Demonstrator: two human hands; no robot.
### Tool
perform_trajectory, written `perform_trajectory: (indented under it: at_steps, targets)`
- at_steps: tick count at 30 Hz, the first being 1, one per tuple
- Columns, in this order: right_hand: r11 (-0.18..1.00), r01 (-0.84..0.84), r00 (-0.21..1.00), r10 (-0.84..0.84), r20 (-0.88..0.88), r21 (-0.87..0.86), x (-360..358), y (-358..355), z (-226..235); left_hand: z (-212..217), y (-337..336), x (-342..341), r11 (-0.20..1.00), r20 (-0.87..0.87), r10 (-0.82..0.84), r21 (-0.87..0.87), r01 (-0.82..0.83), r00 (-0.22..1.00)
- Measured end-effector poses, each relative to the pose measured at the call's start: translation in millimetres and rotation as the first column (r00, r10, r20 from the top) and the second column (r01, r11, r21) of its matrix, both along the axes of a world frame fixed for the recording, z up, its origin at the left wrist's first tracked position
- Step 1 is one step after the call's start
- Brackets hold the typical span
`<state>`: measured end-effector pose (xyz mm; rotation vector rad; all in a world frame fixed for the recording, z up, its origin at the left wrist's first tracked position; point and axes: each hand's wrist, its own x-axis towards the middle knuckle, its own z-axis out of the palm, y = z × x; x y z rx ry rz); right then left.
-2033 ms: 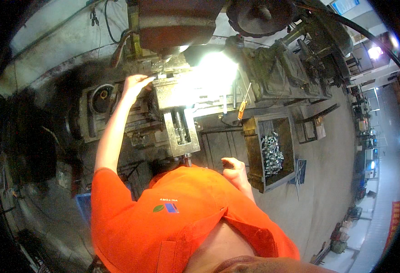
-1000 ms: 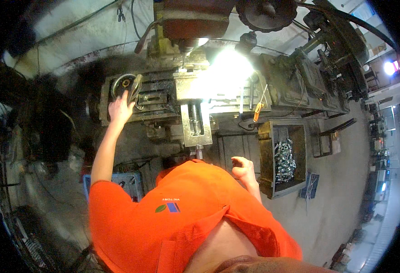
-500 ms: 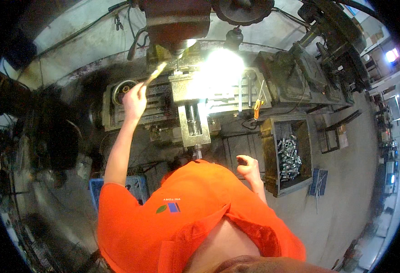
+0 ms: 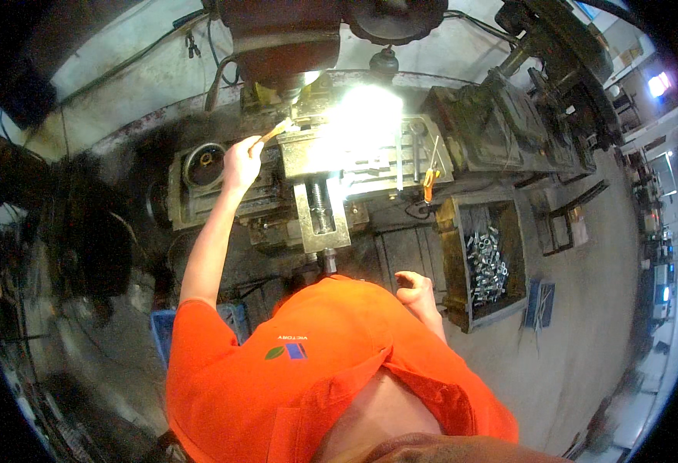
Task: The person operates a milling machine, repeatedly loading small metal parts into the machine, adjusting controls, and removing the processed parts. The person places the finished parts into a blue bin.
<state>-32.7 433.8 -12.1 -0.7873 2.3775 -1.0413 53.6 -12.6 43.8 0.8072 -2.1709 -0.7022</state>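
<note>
My left hand (image 4: pixel 242 163) is closed around the handle of a small brush (image 4: pixel 274 133). The pale bristle end reaches the near-left top of a machine vise (image 4: pixel 306 157), below the machine's spindle (image 4: pixel 293 83). Whether the bristles touch metal is hard to tell. Just in front of my body, right of the vise screw, my right hand (image 4: pixel 419 295) hangs with its fingers curled in. What it may hold is hidden. The vise sits on a slotted machine table (image 4: pixel 262 184), and glare from a bright lamp washes out its right part.
At right stands a box (image 4: pixel 453 262) with many small metal parts (image 4: pixel 487 266). An orange-handled tool (image 4: pixel 430 185) is at the table's right front edge. A handwheel (image 4: pixel 204 165) is at the left. A blue crate (image 4: pixel 161 333) stands beside my left arm.
My left hand has moved right and slightly down, bringing the brush from the air left of the spindle to the vise top. My right hand has shifted slightly; the view has shifted too.
</note>
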Motion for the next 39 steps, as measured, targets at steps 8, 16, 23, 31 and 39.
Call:
perform_trajectory:
  at_steps: [8, 16, 23, 31, 39]
  targets:
    - [1.0, -0.001, 0.998, 0.001, 0.065, -0.001, -6.8, -1.5, -6.2, -3.9, 0.1, 18.5, 0.997, -0.013, 0.012, -0.072, -0.013, 1.0]
    - [0.999, -0.038, 0.998, 0.039, 0.051, -0.004, -9.6, -5.4, -12.3, -29.6, -39.3, 96.1, 0.869, 0.249, 0.478, -0.275, -0.411, 0.843]
    - [0.998, -0.065, 0.997, 0.065, 0.037, -0.009, -13.7, -10.8, -3.4, -45.5, -27.7, 105.3, 0.935, 0.544, 0.31, -0.322, -0.147, 0.78]
    - [0.999, -0.044, 0.999, 0.044, 0.028, -0.003, -16.3, -7.1, -13.6, -72.9, -26.3, 112.7, 0.925, 0.585, 0.271, -0.378, -0.039, 0.764]
    - [0.999, -0.046, 0.997, 0.045, 0.061, 0.019, -13.1, -7.9, -5.9, -63.3, -29.1, 107.3, 0.78, 0.255, 0.383, -0.604, -0.163, 0.888]
